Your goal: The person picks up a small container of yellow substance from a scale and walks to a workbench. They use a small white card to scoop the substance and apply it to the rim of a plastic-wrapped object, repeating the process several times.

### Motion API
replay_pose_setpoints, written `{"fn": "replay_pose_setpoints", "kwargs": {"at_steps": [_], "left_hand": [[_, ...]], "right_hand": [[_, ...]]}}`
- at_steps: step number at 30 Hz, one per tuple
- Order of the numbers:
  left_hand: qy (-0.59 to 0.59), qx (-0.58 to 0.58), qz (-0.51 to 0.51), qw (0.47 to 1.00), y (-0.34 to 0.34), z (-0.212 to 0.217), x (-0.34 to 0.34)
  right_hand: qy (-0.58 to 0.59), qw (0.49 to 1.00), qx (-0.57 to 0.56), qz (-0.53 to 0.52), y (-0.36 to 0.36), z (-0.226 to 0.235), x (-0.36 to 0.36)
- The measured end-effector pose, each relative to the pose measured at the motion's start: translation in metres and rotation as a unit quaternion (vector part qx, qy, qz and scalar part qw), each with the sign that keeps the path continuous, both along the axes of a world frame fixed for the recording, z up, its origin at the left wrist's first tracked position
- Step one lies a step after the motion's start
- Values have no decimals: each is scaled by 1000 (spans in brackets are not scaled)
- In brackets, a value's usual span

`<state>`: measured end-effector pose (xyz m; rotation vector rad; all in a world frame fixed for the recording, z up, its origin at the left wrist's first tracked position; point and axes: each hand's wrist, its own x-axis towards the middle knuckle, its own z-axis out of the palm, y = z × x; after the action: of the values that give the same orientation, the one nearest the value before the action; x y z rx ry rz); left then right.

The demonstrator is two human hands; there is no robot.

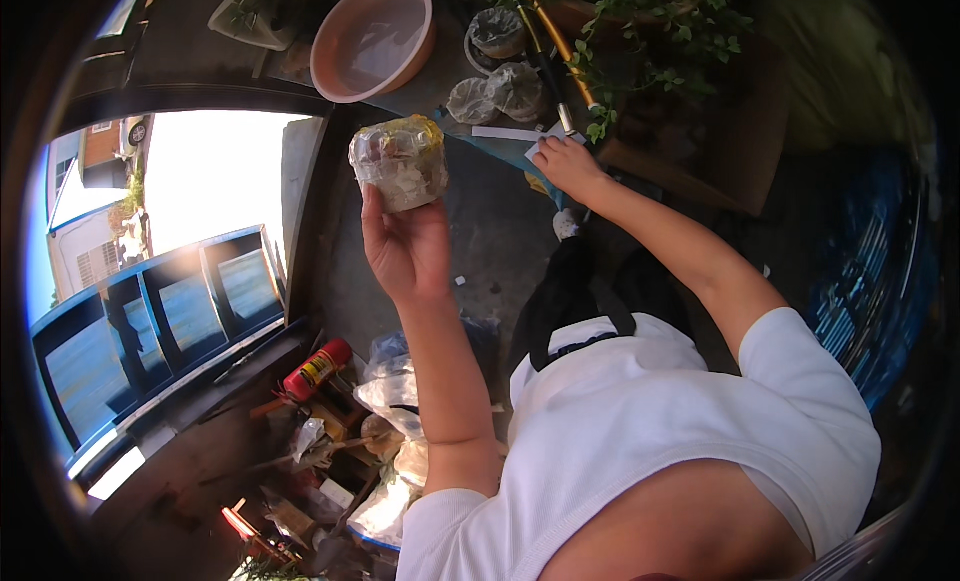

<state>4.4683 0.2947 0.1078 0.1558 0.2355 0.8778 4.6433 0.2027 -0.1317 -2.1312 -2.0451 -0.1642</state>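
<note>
First, a pink basin [372, 41] sits at the left end of the table [446, 83]; next, the left hand [408, 243] holds a plastic-wrapped bundle [402, 169] from below, raised by the near edge. Rightward, a white strip [505, 134] lies near that edge, where the right hand [571, 170] touches a white card [535, 153]; whether it pinches it, I cannot tell

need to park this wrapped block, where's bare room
Tabletop between the pink basin and plastic bundles: a small bare patch. Floor between the left hand and dark trousers: mostly bare. Crowded: beside the right hand, with paper strip and yellow pole.
</note>
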Motion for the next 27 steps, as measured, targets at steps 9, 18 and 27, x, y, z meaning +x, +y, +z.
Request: {"fn": "replay_pose_setpoints", "kwargs": {"at_steps": [9,18,27], "left_hand": [[28,-25,-13,999,21,-11,-5],[40,-32,-24,998,20,-8,2],[-32,-33,-50,998,13,4,38]], "right_hand": [[-28,998,-53,15,11,9,-5],[182,983,5,-2,-4,51,-5],[617,750,173,-161,-50,177,1]]}}
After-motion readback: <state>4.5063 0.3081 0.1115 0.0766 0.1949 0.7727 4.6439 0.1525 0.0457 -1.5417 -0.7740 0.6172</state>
